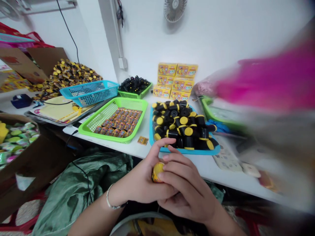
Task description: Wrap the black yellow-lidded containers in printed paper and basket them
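A small yellow-capped cylinder with a printed wrapper is held between my two hands, low in front of the table edge. My left hand curls around it, the index finger raised and bent over the top. The fingers of my right hand are pressed against its right side, and its lower end is hidden by them. Just beyond the hands stands a blue basket heaped with black cylinders that have yellow caps. A small printed label lies on the white table, left of that basket.
Left of the label, a green basket carries rows of wrapped cylinders. Behind are black parts, a blue basket and stacked yellow boxes. A carton stands at left. A blurred pink-and-white shape covers the right.
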`<state>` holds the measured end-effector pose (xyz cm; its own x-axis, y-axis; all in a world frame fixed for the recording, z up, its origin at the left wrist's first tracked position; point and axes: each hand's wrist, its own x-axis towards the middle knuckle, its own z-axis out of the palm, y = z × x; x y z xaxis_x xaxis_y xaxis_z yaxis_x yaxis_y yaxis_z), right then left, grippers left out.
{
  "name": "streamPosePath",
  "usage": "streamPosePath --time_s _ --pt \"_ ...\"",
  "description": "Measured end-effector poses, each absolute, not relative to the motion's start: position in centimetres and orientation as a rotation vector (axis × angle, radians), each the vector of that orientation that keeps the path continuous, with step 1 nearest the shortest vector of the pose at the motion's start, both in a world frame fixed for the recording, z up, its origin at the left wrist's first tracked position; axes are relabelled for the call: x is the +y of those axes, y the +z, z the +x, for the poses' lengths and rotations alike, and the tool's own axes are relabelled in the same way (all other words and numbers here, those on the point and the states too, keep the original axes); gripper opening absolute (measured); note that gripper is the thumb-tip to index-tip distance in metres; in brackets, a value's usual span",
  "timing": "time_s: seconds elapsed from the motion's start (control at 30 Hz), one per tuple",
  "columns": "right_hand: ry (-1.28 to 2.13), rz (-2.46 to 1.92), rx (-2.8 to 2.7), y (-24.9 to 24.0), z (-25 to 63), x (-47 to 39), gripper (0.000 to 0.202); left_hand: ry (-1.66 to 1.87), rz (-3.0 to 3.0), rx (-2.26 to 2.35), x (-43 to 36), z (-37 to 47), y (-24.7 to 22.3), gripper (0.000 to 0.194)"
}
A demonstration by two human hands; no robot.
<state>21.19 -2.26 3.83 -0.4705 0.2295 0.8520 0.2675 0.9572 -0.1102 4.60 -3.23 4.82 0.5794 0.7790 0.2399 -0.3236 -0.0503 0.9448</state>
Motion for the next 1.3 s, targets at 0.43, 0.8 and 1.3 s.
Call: streamPosePath --time_s 0.43,0.8,1.3 --pt "-0.151 -0.701 -2.004 3.1 25.0 -1.3 0.044 0.724 2.156 1.708 4.1 -2.9 9.6 0.028" --pt "-0.184 -0.902 -1.985 3.3 26.8 0.2 0.021 -0.035 2.124 2.043 17.7 -10.4 6.3 0.031" --pt "-0.343 -1.148 -2.349 3.7 21.9 7.9 0.029 0.136 2.584 1.762 3.0 -0.2 2.7 0.025"
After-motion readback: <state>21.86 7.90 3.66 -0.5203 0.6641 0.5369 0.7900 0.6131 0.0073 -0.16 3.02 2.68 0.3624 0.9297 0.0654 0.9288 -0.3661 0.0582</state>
